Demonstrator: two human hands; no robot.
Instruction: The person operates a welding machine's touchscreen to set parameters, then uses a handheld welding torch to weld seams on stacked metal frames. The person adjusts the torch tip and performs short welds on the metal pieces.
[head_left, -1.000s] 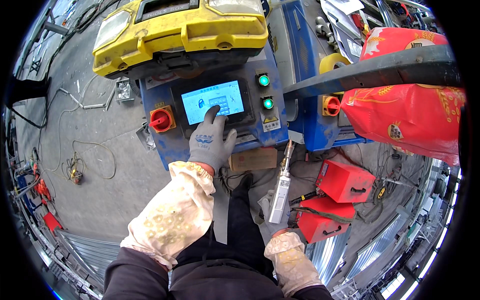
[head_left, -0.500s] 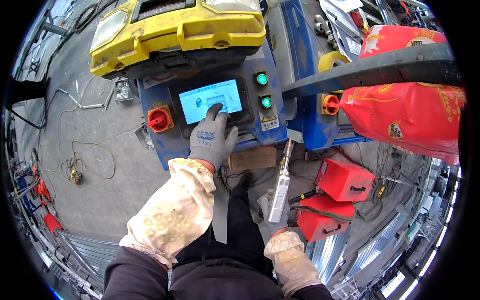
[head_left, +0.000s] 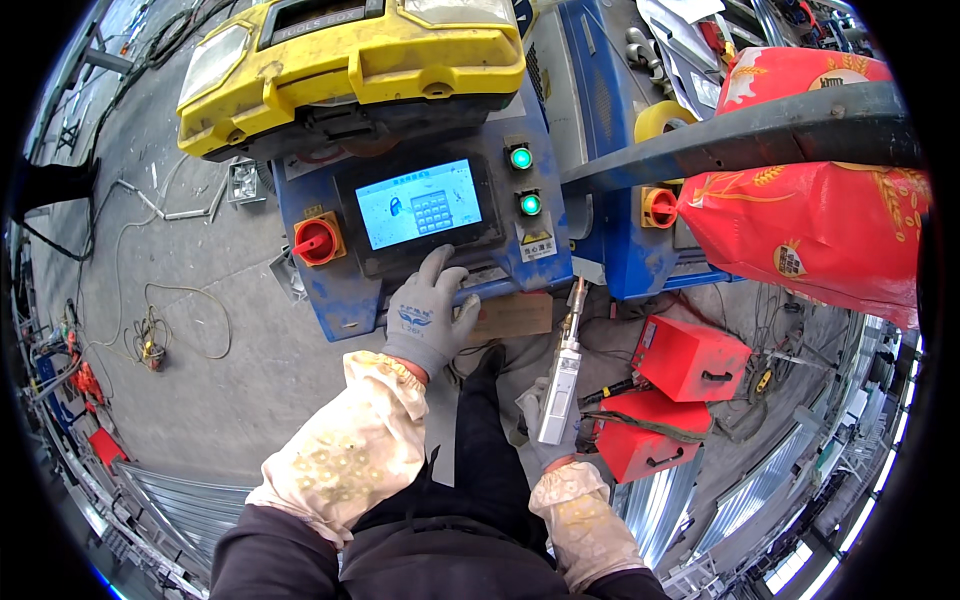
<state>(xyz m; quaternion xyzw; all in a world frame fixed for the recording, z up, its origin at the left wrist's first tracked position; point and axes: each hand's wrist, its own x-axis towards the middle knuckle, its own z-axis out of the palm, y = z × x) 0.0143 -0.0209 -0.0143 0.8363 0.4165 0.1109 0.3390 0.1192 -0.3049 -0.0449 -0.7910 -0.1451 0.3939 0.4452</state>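
My left hand (head_left: 424, 318), in a grey work glove, hangs just below the bright blue rectangular touchscreen (head_left: 418, 205), fingers loosely spread and gripping nothing; whether a fingertip touches the frame, I cannot tell. From this low angle my palm leaves the whole on-screen keypad in sight. The screen sits in a dusty blue metal console (head_left: 345, 312) in front of me, between a red rotary switch on an orange-yellow plate (head_left: 316, 242) and two green lit buttons, upper (head_left: 521, 158) and lower (head_left: 530, 204).

My right hand (head_left: 533, 407), gloved too, is closed around a slim silver metal torch-shaped tool with a brass-coloured tip (head_left: 563, 383) — pointed away from me, probably to keep that tip clear of my legs. A scuffed yellow-and-black plastic toolbox (head_left: 420, 65) appears to rest on the console's upper part, likely using it as a shelf — the controls uncovered. Two red boxes, upper (head_left: 690, 358) and lower (head_left: 640, 440), stand near the tool.
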